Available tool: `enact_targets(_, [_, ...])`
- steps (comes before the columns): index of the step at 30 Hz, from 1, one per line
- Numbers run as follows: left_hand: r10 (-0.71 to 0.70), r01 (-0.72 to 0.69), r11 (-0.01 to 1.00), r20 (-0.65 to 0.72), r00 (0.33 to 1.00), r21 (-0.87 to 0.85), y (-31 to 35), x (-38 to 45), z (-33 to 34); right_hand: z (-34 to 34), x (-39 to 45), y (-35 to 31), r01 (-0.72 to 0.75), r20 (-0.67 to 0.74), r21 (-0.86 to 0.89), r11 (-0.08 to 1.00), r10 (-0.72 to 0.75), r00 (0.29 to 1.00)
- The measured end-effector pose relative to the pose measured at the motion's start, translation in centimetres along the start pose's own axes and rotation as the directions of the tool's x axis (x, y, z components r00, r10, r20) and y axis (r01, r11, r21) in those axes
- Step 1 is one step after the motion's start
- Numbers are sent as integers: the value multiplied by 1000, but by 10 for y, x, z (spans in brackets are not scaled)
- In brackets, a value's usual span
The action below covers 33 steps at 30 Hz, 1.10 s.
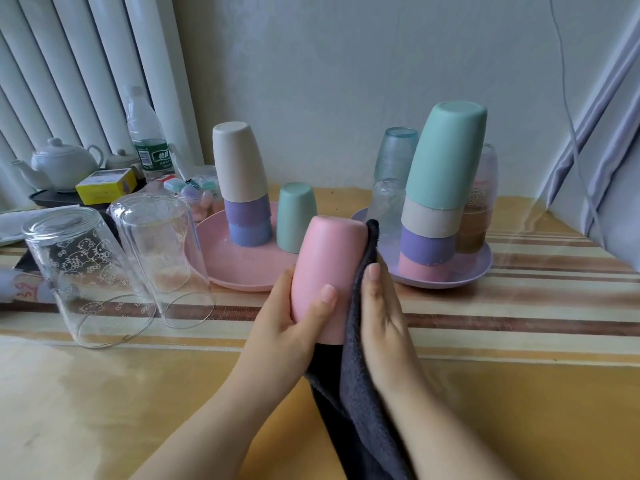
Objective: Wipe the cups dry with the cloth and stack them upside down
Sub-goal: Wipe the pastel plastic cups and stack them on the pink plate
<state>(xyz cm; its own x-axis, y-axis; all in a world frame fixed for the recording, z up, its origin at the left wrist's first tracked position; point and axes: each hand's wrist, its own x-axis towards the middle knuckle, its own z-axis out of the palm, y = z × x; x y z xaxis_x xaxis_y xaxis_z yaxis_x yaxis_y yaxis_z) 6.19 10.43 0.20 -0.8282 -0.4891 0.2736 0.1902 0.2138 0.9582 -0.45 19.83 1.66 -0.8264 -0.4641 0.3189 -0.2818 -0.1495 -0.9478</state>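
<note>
My left hand (294, 327) grips a pink cup (327, 268), held bottom-up above the table. My right hand (381, 306) presses a dark grey cloth (360, 393) flat against the cup's right side; the cloth hangs down between my forearms. On a pink plate (207, 261) stands an upside-down stack of beige, purple and blue cups (242, 188), with a single green cup (296, 216) beside it. A lilac plate (481, 268) carries a taller upside-down stack (440, 188) topped by a green cup, with stacked clear and tinted glasses (394, 168) behind it.
Two clear glasses (86, 271) (162, 244) stand upside down at the left. Farther back left are a white teapot (60, 164), a yellow box (104, 185), a water bottle (145, 133) and a jar of clips. A radiator lines the left wall, a curtain hangs at right.
</note>
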Motion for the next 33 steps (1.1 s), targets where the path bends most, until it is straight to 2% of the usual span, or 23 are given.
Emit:
enact_targets(3, [-71,83,991,118,990,-105,4,-1,-1,-12,5,-4,-74,-35,46,996,75,997])
enact_targets(6, [-143,193,939,187,972,-285,6,0,-3,-17,8,-9,-123,-16,165,979,127,992])
enact_targets(8, [-148,217,882,191,970,-418,10,0,-5,-13,6,-6,-163,58,180,970,155,986])
enact_targets(12, [-209,240,818,118,971,-523,10,3,-8,-7,-1,-4,-186,132,87,979,174,976])
enact_targets(15, [-204,175,912,-41,978,-371,4,10,-11,-6,-3,-12,-151,107,46,988,145,984])
enact_targets(17, [-120,65,961,-194,974,-267,1,11,-11,-4,-1,-11,-77,63,45,996,74,995])
enact_targets(19, [-3,-33,991,-256,967,-133,0,10,-9,-1,2,-5,2,19,29,1000,-3,1000])
enact_targets(21, [61,-61,998,-214,975,6,1,6,-6,2,2,3,58,-20,-15,998,-59,998])
enact_targets(26, [-54,63,993,-97,994,95,0,4,-3,10,-1,9,78,1,-61,995,-78,997])
enact_targets(33, [-181,206,970,187,966,-125,15,-3,-6,-25,10,-7,-84,-92,71,994,90,992])
